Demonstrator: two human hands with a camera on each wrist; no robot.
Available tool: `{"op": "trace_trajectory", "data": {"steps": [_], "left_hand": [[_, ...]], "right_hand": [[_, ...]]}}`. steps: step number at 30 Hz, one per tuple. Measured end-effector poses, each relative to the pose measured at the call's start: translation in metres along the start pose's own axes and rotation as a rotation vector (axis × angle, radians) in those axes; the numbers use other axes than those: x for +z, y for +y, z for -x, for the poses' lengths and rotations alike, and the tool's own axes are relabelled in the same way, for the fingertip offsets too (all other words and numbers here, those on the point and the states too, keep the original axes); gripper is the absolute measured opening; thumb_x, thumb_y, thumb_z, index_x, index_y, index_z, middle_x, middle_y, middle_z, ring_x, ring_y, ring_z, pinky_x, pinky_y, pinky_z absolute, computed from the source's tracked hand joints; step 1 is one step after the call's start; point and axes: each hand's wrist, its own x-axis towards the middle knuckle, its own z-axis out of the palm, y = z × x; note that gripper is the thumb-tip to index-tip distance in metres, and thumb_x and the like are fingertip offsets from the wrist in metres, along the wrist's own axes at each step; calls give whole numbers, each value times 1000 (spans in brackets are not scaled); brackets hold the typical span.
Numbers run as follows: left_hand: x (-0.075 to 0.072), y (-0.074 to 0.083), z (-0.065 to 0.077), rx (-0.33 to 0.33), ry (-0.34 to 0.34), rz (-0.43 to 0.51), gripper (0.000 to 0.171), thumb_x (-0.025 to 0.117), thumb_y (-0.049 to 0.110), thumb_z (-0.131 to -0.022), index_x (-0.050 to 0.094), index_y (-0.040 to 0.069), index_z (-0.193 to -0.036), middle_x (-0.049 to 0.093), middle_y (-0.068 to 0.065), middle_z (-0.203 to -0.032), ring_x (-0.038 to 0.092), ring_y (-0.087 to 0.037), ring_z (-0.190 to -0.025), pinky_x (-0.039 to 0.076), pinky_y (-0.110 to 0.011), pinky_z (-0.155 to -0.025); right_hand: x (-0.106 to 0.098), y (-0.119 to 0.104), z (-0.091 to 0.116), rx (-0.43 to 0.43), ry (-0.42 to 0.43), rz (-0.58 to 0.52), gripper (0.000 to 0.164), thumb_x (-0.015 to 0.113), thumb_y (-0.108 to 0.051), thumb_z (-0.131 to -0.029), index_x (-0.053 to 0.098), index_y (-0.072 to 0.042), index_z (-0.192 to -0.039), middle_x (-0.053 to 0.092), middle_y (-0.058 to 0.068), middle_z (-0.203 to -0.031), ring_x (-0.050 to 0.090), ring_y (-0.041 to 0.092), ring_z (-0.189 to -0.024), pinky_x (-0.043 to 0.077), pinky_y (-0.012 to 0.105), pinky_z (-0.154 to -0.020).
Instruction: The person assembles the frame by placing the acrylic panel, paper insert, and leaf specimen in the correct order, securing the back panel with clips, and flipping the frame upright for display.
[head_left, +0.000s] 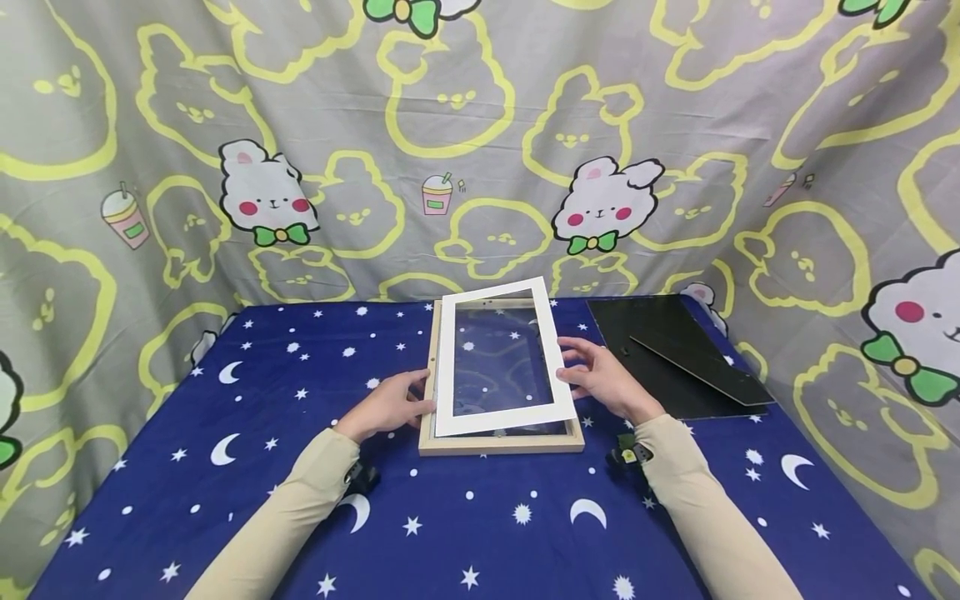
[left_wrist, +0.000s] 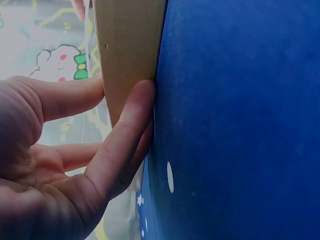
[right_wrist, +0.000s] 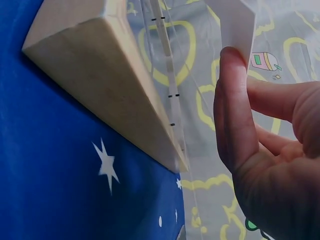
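Observation:
A light wooden picture frame [head_left: 501, 445] lies on the table with its inner side up and a clear pane inside it. My left hand [head_left: 386, 406] grips the frame's left side; in the left wrist view, the thumb touches the upper edge of the wood [left_wrist: 129, 45] and fingers press its outer side. Between the thumb and fingers of my right hand [head_left: 607, 383] is the right edge of a white mat [head_left: 517, 410] with a rectangular opening. The mat is tilted over the frame, its right side raised; the right wrist view shows the mat [right_wrist: 237, 25] above the frame's wall [right_wrist: 105, 65].
To the right lies a black backing board [head_left: 652, 321] with a stand leg [head_left: 697, 375] slanting across it. A dark blue cloth [head_left: 300, 483] with moons and stars covers the table. Patterned curtains [head_left: 480, 117] stand behind and at both sides.

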Motion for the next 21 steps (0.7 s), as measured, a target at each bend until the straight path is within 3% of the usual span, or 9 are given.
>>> {"op": "trace_trajectory", "data": {"steps": [14, 21], "left_hand": [[2, -2, -1, 7, 12, -9, 71, 71, 14, -97, 36, -1, -156, 57, -23, -131, 72, -19, -73, 60, -35, -69], [1, -1, 1, 22, 8, -16, 72, 72, 14, -96, 36, -2, -156, 57, -24, -131, 72, -20, -72, 60, -35, -69]], "right_hand": [[6, 4, 1, 16, -29, 30, 64, 67, -5, -96, 39, -2, -154, 49, 25, -133, 64, 15, -89, 61, 34, -72], [7, 5, 2, 19, -40, 59, 64, 68, -5, -96, 39, 1, -153, 50, 26, -132, 61, 16, -83, 59, 32, -65]]}}
